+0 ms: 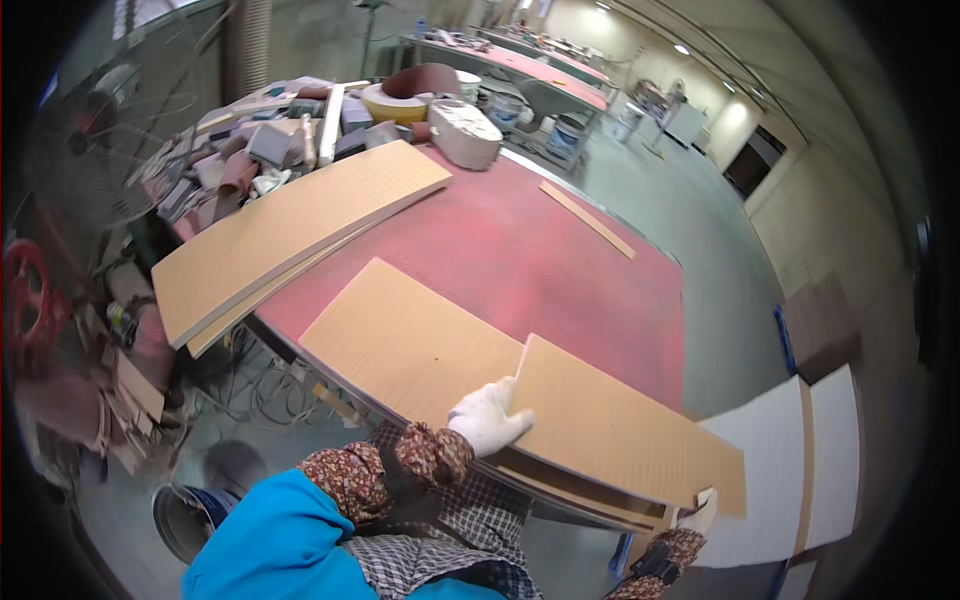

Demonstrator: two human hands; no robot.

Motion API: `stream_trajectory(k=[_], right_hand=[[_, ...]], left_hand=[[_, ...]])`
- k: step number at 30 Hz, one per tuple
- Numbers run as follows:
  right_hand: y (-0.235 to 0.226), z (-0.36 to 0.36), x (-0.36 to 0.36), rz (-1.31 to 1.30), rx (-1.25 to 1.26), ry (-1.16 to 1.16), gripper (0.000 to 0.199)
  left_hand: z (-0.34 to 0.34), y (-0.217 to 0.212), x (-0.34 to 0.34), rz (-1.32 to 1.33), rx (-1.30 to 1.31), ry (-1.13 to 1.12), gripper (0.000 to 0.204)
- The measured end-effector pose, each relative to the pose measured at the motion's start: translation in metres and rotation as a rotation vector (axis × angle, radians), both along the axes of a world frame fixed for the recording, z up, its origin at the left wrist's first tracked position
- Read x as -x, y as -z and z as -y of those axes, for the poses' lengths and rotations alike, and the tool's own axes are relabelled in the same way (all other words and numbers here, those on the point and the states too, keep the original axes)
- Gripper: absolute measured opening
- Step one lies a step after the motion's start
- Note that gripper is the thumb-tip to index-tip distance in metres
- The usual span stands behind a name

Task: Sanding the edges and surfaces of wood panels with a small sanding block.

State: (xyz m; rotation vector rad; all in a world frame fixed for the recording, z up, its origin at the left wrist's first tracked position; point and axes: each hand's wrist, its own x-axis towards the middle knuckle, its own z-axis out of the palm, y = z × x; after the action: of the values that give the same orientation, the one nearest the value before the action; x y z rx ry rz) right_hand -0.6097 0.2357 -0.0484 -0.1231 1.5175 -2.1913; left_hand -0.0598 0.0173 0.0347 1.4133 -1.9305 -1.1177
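Observation:
In a white glove, my left hand (489,417) is closed on the left end of a tan wood-grain board (625,425), its thumb lying over the top face. My right hand (699,511), also gloved, grips the same board at its near right corner; part of those fingers is hidden. This board overlaps a second tan board (410,345) that lies flat along the near edge of the red-topped table (530,235). Farther left, another tan board (300,235) rests on top of a similar one.
Sanding blocks and scraps (270,150) are heaped at the table's far left, beside a roll of abrasive (395,103). A thin wood strip (587,219) lies near the far edge. White panels (770,480) stand at right; a fan (105,140) is at left.

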Motion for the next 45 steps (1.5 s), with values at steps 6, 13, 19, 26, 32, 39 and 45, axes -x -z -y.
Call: stream_trajectory(k=[6, 13, 19, 26, 32, 39, 45], right_hand=[[-0.025, 0.022, -0.040, -0.083, -0.125, -0.074, 0.025], [-0.064, 0.103, -0.116, -0.058, -0.111, -0.138, 0.024], [-0.079, 0.174, -0.143, -0.044, 0.038, -0.304, 0.028], [-0.112, 0.230, -0.196, -0.500, -0.473, -0.639, 0.039], [-0.099, 0.166, -0.218, -0.861, -0.735, -0.591, 0.045], [-0.098, 0.057, -0.229, -0.930, -0.991, -0.329, 0.049], [-0.071, -0.032, -0.210, -0.996, -1.183, -0.199, 0.045]], left_hand=[[0.048, 0.008, -0.012, -0.376, -0.504, 0.004, 0.046], [0.097, -0.023, -0.059, -0.337, -0.352, -0.040, 0.044], [0.177, -0.035, -0.093, -0.480, -0.231, -0.044, 0.036], [0.275, 0.014, -0.137, 0.317, 0.439, -0.363, 0.072], [0.238, 0.012, -0.123, 0.494, 0.133, -0.170, 0.080], [0.208, 0.011, -0.093, 0.461, 0.096, -0.019, 0.078], [0.140, -0.011, 0.000, 0.342, 0.158, 0.273, 0.071]])
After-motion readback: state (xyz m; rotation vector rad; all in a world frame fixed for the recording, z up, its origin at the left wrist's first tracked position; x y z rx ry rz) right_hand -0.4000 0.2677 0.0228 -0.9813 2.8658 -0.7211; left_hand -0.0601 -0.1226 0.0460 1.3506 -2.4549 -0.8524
